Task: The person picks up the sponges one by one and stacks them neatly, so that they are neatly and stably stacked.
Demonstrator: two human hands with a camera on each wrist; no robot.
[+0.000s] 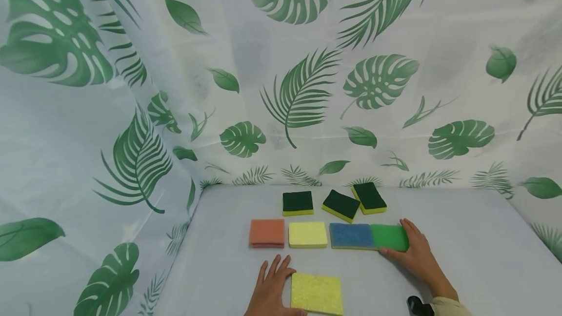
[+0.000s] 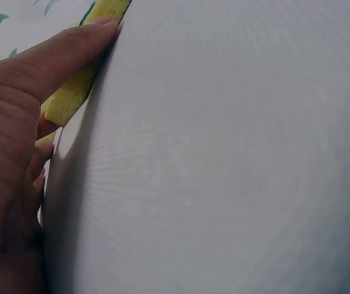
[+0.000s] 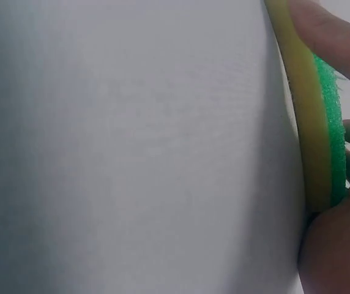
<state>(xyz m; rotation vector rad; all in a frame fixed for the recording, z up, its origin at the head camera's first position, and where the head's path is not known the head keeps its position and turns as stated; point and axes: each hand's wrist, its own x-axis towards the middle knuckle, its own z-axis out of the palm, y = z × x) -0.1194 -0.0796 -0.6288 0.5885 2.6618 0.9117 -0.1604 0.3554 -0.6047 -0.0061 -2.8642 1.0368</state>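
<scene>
My left hand (image 1: pixel 271 289) spans the left side of a speckled yellow sponge (image 1: pixel 317 294) near the front of the table. Its thumb presses the near edge, also seen on the yellow sponge (image 2: pixel 71 98) in the left wrist view, and the index finger is at the far left corner. My right hand (image 1: pixel 417 252) grips a green-topped sponge (image 1: pixel 391 237) at its right end, thumb on the near edge and fingers at the far edge. The right wrist view shows this sponge's yellow layer (image 3: pixel 312 141) under the green. Its left end meets a blue-topped sponge (image 1: pixel 352 235).
Left of the blue one lie a pale yellow sponge (image 1: pixel 308 235) and an orange sponge (image 1: pixel 267 232), in one row. Behind them are three dark green and yellow sponges (image 1: pixel 298 202). A leaf-print sheet (image 1: pixel 307 160) bounds the white table (image 1: pixel 219 257) at back and sides.
</scene>
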